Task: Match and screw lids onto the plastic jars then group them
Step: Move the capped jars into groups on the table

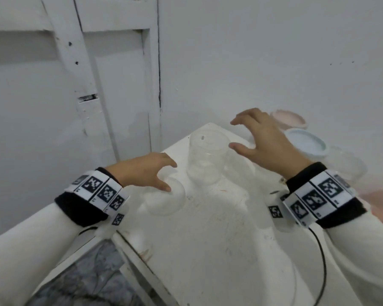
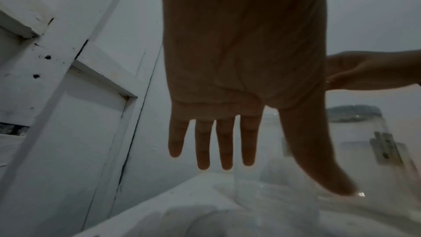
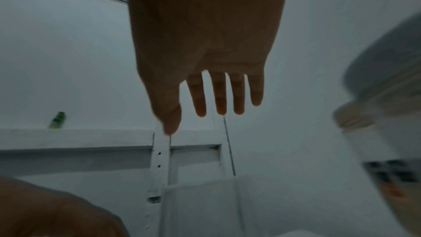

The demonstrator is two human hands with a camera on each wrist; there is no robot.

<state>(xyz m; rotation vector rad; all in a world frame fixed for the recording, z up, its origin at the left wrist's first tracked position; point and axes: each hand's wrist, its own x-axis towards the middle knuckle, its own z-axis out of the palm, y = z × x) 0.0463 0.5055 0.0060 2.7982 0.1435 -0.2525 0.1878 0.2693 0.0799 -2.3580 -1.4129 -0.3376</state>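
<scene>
Clear plastic jars (image 1: 207,160) stand lidless on the tabletop (image 1: 208,228), lids (image 1: 305,144) untouched, both hands' grip spread wide, holding nothing.

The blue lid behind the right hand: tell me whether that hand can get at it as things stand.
Probably yes. The blue lid lies uncovered on the table, just beyond the open right hand, and nothing sits between them; the pink lid lies farther back.

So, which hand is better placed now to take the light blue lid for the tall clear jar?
The right hand, probably. It hovers open just beside the light blue lid, at the table's right. The left hand is on the far side of the tall clear jar, above a smaller clear jar.
</scene>
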